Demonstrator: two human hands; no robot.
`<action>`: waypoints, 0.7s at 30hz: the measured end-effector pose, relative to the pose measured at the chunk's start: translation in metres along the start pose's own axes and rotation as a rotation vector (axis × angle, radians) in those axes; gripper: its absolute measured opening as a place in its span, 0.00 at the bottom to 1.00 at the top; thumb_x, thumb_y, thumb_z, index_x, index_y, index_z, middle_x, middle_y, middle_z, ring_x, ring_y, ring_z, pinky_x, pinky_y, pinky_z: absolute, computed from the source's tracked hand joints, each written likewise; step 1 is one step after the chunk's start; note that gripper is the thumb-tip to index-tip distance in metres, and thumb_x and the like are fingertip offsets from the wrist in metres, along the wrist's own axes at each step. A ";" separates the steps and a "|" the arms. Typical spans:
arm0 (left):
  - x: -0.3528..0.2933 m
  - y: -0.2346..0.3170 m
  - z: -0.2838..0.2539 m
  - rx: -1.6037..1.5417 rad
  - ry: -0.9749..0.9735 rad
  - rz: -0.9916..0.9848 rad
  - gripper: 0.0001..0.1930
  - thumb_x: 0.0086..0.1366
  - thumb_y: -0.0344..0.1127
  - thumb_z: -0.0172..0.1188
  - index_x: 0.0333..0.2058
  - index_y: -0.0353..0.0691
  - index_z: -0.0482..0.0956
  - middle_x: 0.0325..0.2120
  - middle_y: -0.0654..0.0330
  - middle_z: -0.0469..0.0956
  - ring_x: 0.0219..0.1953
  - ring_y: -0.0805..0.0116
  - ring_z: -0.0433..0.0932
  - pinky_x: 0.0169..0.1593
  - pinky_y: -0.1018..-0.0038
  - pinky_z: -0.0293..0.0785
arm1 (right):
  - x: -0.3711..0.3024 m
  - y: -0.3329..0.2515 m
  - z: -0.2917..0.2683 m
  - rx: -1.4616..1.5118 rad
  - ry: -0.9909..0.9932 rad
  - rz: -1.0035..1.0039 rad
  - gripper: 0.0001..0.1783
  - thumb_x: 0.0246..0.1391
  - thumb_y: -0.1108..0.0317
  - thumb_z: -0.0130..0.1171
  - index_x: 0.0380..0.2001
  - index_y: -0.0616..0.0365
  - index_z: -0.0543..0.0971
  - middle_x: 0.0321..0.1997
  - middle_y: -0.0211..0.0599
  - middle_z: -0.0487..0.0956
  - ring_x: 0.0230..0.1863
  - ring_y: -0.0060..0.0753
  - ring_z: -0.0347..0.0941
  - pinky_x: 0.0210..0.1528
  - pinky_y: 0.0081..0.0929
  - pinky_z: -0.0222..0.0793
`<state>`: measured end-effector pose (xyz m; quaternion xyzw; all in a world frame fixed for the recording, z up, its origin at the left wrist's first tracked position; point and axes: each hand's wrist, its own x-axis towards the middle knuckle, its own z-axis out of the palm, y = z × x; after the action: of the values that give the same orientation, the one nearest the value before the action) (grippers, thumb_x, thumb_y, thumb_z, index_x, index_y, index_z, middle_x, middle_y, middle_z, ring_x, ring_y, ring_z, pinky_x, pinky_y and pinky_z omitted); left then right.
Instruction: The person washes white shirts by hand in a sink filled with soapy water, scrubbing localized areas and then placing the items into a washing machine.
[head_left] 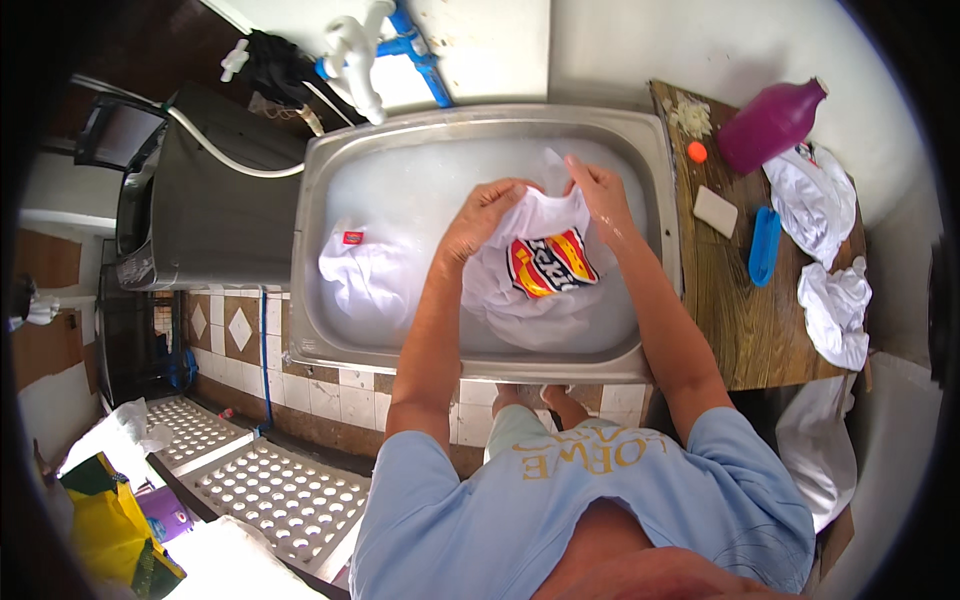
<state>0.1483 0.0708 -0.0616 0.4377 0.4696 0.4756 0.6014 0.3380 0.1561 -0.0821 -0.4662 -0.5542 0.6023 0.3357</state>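
A white shirt [488,290] with a red, yellow and dark printed patch hangs between my hands, its lower part spread in cloudy water. My left hand [484,215] pinches the cloth's upper edge, fingers bent around it. On the other side of that edge, my right hand [604,196] grips the cloth with its thumb raised; some of its fingers are hidden behind the fabric. Both hands are over the right half of a steel sink [480,368]. A second white garment [368,280] with a small red label floats bunched in the sink's left part.
On the wooden table [740,345] at right are a purple bottle [768,130], an orange cap [697,152], a white soap bar [715,211], a blue brush [764,246] and bunched white cloths [835,312]. A white tap [355,70] overhangs the sink's back edge. A dark appliance [235,190] stands left.
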 end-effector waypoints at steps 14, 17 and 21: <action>0.016 -0.027 -0.013 -0.103 0.064 -0.003 0.12 0.68 0.40 0.53 0.33 0.37 0.78 0.26 0.75 0.71 0.30 0.85 0.64 0.36 0.85 0.64 | -0.016 -0.121 -0.043 -0.356 -0.673 -0.202 0.10 0.58 0.69 0.49 0.35 0.59 0.79 0.34 0.36 0.79 0.29 0.29 0.76 0.37 0.28 0.69; 0.018 -0.030 -0.015 -0.027 0.034 0.002 0.12 0.68 0.40 0.52 0.33 0.39 0.78 0.28 0.73 0.73 0.31 0.86 0.68 0.36 0.84 0.67 | -0.029 -0.151 -0.063 -0.961 -0.720 -0.497 0.09 0.56 0.72 0.51 0.37 0.60 0.79 0.33 0.34 0.79 0.31 0.23 0.76 0.36 0.28 0.70; -0.003 -0.039 -0.028 -0.015 0.115 -0.005 0.11 0.68 0.39 0.52 0.32 0.38 0.77 0.26 0.74 0.71 0.30 0.86 0.66 0.35 0.84 0.65 | -0.087 -0.301 -0.063 -0.498 -0.300 -1.034 0.07 0.56 0.74 0.51 0.35 0.65 0.75 0.37 0.35 0.75 0.39 0.27 0.70 0.44 0.26 0.65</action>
<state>0.1272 0.0639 -0.1042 0.4039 0.5009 0.5022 0.5778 0.3930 0.1467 0.2332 -0.1104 -0.8755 0.2718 0.3839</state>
